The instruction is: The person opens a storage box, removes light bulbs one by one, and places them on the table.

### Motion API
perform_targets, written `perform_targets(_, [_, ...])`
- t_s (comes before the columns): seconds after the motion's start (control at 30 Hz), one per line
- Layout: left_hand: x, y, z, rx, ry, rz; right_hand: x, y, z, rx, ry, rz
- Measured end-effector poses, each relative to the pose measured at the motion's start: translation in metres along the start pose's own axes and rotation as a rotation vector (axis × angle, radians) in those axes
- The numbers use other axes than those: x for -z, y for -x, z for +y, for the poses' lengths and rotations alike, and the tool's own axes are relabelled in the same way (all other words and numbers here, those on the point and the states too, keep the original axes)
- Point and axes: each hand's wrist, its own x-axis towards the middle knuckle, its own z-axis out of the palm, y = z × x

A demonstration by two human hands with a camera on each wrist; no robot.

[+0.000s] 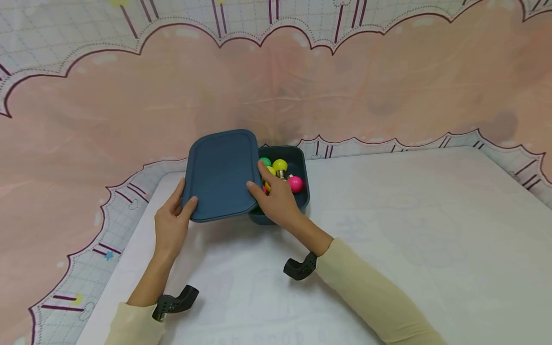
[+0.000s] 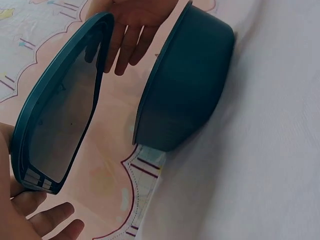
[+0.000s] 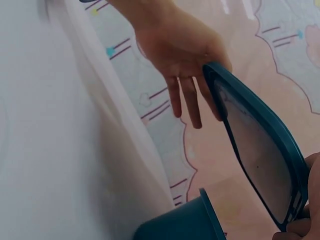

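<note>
You held the dark blue lid [image 1: 221, 173] tilted above the box [image 1: 297, 203], shifted to its left side. Your left hand [image 1: 171, 225] pinched its left edge, thumb on top; your right hand [image 1: 278, 200] gripped its right edge, fingers curled beneath.

— Where are the arms?

— Both reach forward, forearms in cream sleeves pushed back from the wrists, a black camera mount strapped under each wrist.

— The left hand [image 1: 172, 223]?

— Raised on its edge, thumb on top of the lid [image 1: 221, 173], fingers straight underneath its left rim.

— And the right hand [image 1: 278, 201]?

— Palm down, wrist bent a little, thumb and forefinger pinching the lid's right edge, the other fingers lying beyond it.

— Do the hands touch?

— No, they sit apart, one at each side.
</note>
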Motion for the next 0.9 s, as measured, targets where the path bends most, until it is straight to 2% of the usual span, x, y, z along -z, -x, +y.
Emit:
perform_targets(0.3, [0.011,0.000,-0.002,0.009,0.035,0.059,-0.014,-0.002,-0.008,-0.017,-0.060,-0.025])
perform_targets(0.43, [0.016,0.000,-0.002,0.023,0.027,0.100,-0.021,-0.003,-0.012,0.003,-0.096,-0.036])
perform_targets(0.67, [0.028,-0.001,-0.010,0.069,-0.022,0.105,-0.029,-0.004,-0.016,0.018,-0.148,-0.075])
perform_targets(0.9, [0.030,-0.001,-0.021,0.077,0.002,0.119,-0.037,-0.001,-0.013,0.033,-0.193,-0.132])
